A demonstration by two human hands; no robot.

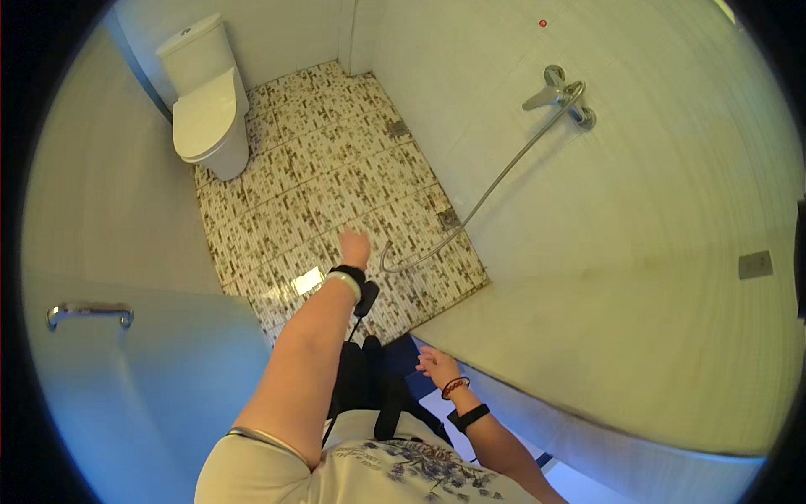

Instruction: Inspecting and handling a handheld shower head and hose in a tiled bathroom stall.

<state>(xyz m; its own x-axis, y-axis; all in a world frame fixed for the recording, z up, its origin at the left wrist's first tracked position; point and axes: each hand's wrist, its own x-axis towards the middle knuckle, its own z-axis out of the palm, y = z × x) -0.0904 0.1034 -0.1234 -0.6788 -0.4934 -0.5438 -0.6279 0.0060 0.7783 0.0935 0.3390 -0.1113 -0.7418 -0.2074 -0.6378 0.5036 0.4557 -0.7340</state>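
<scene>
My left hand (pixel 356 247) is stretched out over the patterned tile floor (pixel 308 183). It is seen from the back, and its fingers point away and look partly curled, so their grip is hidden. Just right of it, apart from the fingers, curves the lower end of a metal shower hose (pixel 415 264). The hose runs up to a chrome mixer tap (pixel 557 96) on the right wall. Close to my body, my right hand (pixel 439 366) hangs with loosely bent fingers and nothing in it. Both wrists wear black straps, and a black device sits by the left one.
A white toilet (pixel 211 120) with its lid down stands at the far left. A blue-lit door (pixel 182 378) with a chrome handle (pixel 90 309) is at my left. Floor drains (pixel 448 218) lie along the right wall, which bears a metal plate (pixel 755 264).
</scene>
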